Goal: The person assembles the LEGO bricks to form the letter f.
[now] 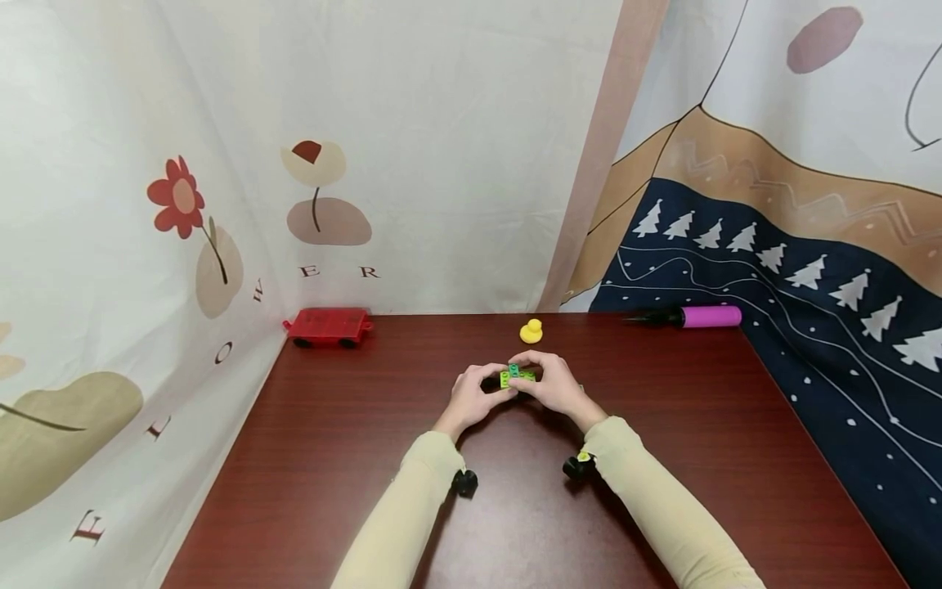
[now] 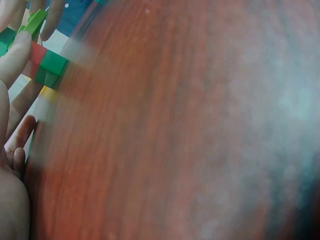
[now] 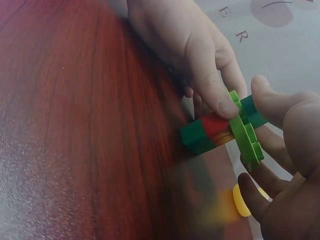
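Both hands meet around a small stack of toy building bricks (image 1: 513, 376) over the far middle of the table. In the right wrist view the stack lies tilted: a dark green brick (image 3: 196, 137) at one end, a red brick (image 3: 214, 125), a light green brick (image 3: 245, 140) set crosswise, and another dark green brick (image 3: 254, 111). My left hand (image 1: 471, 397) pinches the stack, its thumb at the red and light green bricks. From the other side my right hand (image 1: 553, 384) grips it, thumb by the upper dark green brick and fingers around the light green one's end.
A yellow rubber duck (image 1: 531, 331) sits just beyond the hands. At the back left corner stands a red toy wagon (image 1: 329, 327). A purple-handled tool (image 1: 710, 316) with a dark tapered end lies along the back right edge. Printed curtains (image 1: 456, 164) hang behind the table (image 1: 353, 458).
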### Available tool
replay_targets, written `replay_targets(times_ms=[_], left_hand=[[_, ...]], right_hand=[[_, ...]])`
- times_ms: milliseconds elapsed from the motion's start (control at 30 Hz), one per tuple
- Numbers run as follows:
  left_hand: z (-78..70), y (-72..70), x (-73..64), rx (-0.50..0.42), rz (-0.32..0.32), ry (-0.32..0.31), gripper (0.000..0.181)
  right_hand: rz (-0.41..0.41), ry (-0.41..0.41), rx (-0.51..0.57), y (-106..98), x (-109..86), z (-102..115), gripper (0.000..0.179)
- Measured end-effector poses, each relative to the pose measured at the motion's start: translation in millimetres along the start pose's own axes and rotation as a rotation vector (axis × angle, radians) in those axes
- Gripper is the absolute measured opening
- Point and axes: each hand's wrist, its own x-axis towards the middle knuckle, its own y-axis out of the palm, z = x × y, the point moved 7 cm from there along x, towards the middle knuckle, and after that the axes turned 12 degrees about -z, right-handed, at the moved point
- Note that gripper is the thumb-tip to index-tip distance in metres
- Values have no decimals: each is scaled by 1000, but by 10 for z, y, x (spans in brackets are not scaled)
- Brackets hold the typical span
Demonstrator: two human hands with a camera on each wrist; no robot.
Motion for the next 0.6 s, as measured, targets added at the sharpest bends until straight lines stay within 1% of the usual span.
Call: replay_targets(times_ms=[333, 600], left_hand=[[12, 14, 14, 12, -4, 2, 43], [23, 18, -1, 21, 3, -16, 43]], right_hand=[[-29, -26, -36, -5, -32, -7, 32], [-13, -25, -55, -8, -46, 7, 31]])
